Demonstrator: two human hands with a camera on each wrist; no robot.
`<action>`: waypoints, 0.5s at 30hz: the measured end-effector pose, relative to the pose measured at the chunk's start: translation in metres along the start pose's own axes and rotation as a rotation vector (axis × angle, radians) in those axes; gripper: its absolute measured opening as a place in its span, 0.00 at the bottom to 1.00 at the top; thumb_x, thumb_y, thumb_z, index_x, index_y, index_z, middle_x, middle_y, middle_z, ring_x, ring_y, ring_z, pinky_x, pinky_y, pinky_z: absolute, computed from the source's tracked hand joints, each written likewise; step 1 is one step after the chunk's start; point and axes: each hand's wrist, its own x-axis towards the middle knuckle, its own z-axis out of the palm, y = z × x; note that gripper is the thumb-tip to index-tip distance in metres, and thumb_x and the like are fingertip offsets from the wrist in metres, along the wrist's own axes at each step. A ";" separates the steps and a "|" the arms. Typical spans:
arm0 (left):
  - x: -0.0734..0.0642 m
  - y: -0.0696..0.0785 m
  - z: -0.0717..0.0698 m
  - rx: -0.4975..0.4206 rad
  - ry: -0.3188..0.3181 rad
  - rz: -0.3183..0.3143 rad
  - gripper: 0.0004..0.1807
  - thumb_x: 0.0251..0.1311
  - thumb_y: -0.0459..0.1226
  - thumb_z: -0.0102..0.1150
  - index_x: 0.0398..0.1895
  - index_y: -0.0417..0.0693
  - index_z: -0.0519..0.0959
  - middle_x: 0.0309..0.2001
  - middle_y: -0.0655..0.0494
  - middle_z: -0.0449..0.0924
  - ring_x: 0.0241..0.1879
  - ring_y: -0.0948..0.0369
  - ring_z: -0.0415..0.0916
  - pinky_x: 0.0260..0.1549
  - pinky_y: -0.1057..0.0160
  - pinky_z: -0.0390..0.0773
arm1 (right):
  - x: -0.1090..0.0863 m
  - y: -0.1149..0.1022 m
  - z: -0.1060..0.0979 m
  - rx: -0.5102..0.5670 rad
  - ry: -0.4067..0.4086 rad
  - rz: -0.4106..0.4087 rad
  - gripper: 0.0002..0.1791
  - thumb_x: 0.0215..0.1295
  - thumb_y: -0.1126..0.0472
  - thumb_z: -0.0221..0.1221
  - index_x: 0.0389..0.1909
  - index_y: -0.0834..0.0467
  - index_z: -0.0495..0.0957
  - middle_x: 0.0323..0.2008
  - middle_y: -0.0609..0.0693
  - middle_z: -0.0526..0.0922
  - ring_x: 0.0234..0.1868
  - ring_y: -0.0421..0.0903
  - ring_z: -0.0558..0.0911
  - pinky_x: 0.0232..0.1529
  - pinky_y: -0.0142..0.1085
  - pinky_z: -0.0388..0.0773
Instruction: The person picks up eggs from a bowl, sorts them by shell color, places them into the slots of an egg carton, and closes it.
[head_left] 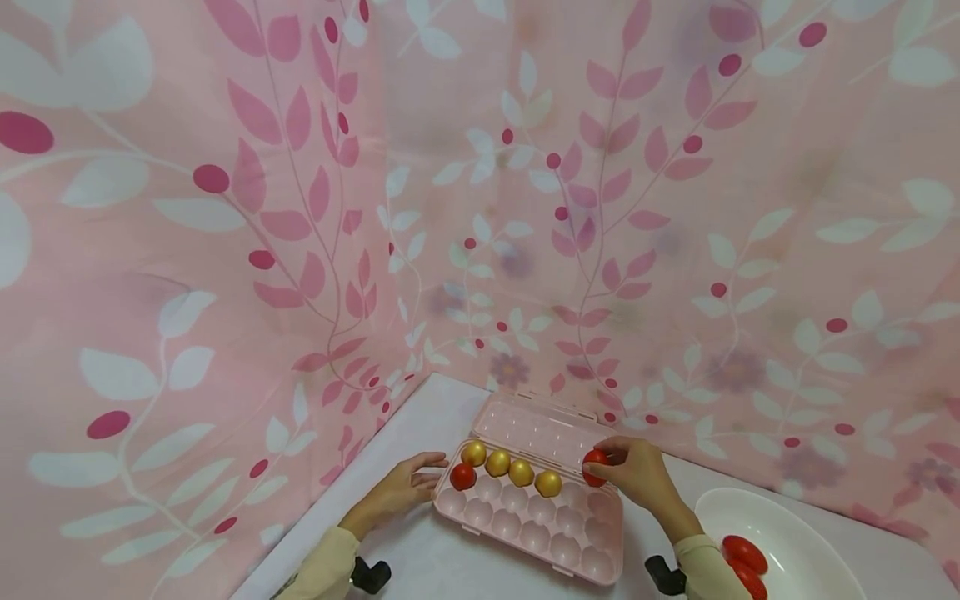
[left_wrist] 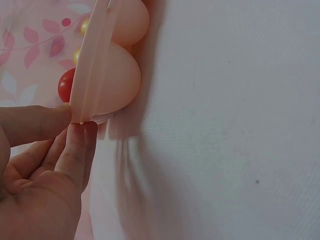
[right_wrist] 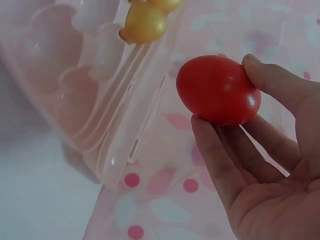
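Note:
A pink plastic egg carton (head_left: 506, 523) lies on the table with its lid folded back. Several gold eggs (head_left: 521, 472) line its back row, and one red egg (head_left: 462, 477) occupies a left-hand cup ahead of them. At the carton's left end, my left hand (head_left: 401, 490) pinches the rim (left_wrist: 82, 95), thumb above and fingers beneath. My right hand (head_left: 647, 477) holds another red egg (right_wrist: 217, 90) between thumb and fingertips, over the carton's back right corner. The cups toward the front have nothing in them.
A white bowl (head_left: 806, 546) with red eggs (head_left: 744, 554) in it stands at the right. The open lid (head_left: 525, 427) leans toward the flowered pink curtain (head_left: 480, 250) behind the white table (head_left: 420, 417).

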 end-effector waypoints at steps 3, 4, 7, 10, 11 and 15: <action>0.000 0.001 0.000 0.004 0.002 -0.002 0.34 0.59 0.22 0.55 0.70 0.34 0.60 0.66 0.37 0.65 0.62 0.43 0.69 0.53 0.58 0.77 | 0.002 -0.006 0.010 0.029 -0.003 0.011 0.19 0.47 0.56 0.76 0.40 0.59 0.84 0.32 0.49 0.84 0.34 0.45 0.82 0.36 0.38 0.85; 0.000 0.000 0.000 0.000 0.002 -0.002 0.34 0.59 0.22 0.55 0.70 0.34 0.60 0.66 0.36 0.65 0.62 0.43 0.69 0.53 0.58 0.77 | 0.003 -0.008 0.013 0.037 -0.002 0.011 0.19 0.47 0.57 0.76 0.40 0.59 0.84 0.32 0.48 0.84 0.34 0.45 0.82 0.36 0.38 0.85; 0.000 0.000 0.001 -0.006 0.003 0.003 0.34 0.59 0.21 0.55 0.70 0.33 0.60 0.65 0.36 0.65 0.63 0.43 0.69 0.54 0.57 0.77 | 0.006 -0.012 0.023 0.064 -0.002 -0.005 0.18 0.46 0.58 0.76 0.38 0.59 0.84 0.31 0.48 0.84 0.33 0.44 0.82 0.36 0.38 0.85; -0.001 -0.001 0.002 -0.011 0.002 0.014 0.34 0.58 0.21 0.54 0.70 0.32 0.59 0.65 0.35 0.65 0.63 0.42 0.68 0.54 0.58 0.77 | 0.008 -0.018 0.033 0.088 -0.014 -0.021 0.17 0.46 0.58 0.76 0.36 0.58 0.84 0.30 0.47 0.84 0.32 0.44 0.82 0.35 0.37 0.85; -0.001 -0.001 0.002 -0.011 0.001 0.018 0.34 0.58 0.20 0.54 0.70 0.32 0.59 0.65 0.35 0.65 0.63 0.41 0.68 0.54 0.58 0.76 | 0.009 -0.020 0.037 0.099 -0.023 -0.027 0.16 0.46 0.58 0.76 0.36 0.58 0.84 0.30 0.47 0.84 0.32 0.44 0.82 0.35 0.37 0.85; -0.001 -0.001 0.001 -0.011 -0.003 0.025 0.34 0.58 0.20 0.54 0.70 0.31 0.59 0.65 0.35 0.65 0.63 0.41 0.67 0.55 0.58 0.76 | 0.010 -0.031 0.051 0.127 -0.065 -0.032 0.16 0.47 0.59 0.75 0.37 0.58 0.84 0.31 0.47 0.84 0.33 0.44 0.82 0.36 0.37 0.85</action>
